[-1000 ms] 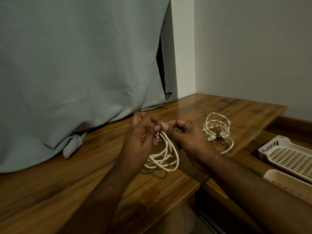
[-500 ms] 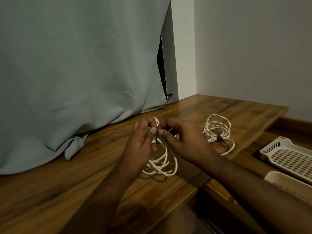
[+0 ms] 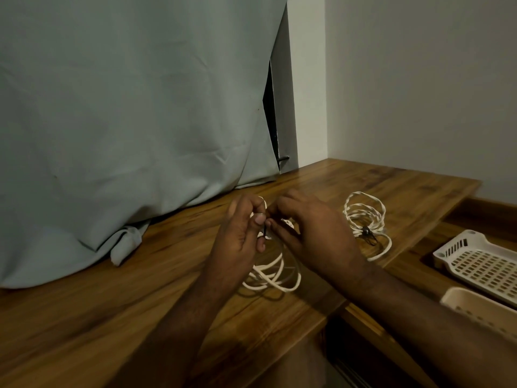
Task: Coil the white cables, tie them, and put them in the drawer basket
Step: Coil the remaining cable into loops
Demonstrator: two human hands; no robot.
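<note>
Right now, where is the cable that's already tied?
The tied cable lies on the wooden table, just right of the right hand, left of the white basket.

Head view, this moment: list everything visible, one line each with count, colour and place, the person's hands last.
held cable coil: 1, white, on the desk under the hands
tied cable coil: 1, white with a dark tie, on the desk to the right
desk: 1, brown wood
curtain: 1, grey-green, hem on the desk
baskets: 2, cream, in the open drawer at right
tie: 1, dark, pinched between the hands
left hand: grips the coil's top
right hand: pinches the tie
</note>
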